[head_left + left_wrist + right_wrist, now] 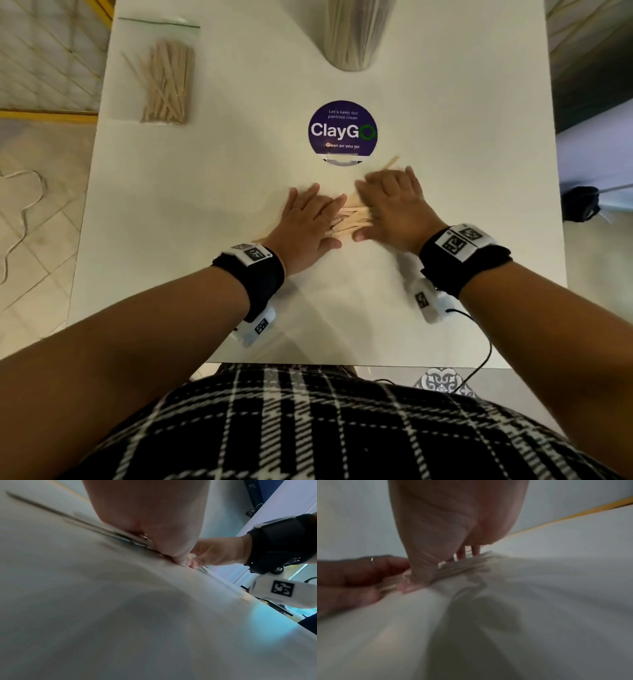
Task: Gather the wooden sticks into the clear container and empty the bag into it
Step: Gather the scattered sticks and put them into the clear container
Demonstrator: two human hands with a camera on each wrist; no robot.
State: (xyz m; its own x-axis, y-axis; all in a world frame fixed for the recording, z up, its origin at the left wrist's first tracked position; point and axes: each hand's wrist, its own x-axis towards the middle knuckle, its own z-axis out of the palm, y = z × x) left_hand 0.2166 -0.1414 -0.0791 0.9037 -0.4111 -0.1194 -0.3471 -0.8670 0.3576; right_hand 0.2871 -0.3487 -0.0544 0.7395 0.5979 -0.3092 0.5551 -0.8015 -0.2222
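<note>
The left hand (pixel 306 222) lies palm down on the table (pixel 445 144), fingers straight and close together, angled toward the right hand (pixel 394 209). Its fingertips rest on the loose sticks (pixel 352 219). The right hand is also palm down, fingers extended and slightly spread, blurred in the head view. It covers the far side of the same pile. The two thumbs nearly meet at the near edge of the sticks, so the pile sits between and beneath both palms. Neither hand curls round anything.

From the right wrist view, the right hand's thumb (pixel 412 585) presses the table beside the sticks (pixel 467 563), with the left hand (pixel 351 577) just beside it.

One stick pokes out past the right hand's fingertips, toward a round purple sticker (pixel 342 128). Beyond the sticker, well ahead of both hands, stands the container (pixel 356 34), cut off by the frame's top edge. Far ahead and to the left of the left hand lies the bag (pixel 161 72), flat, with more sticks inside. Both wrists carry black bands (pixel 257 274) with white marker blocks.
</note>
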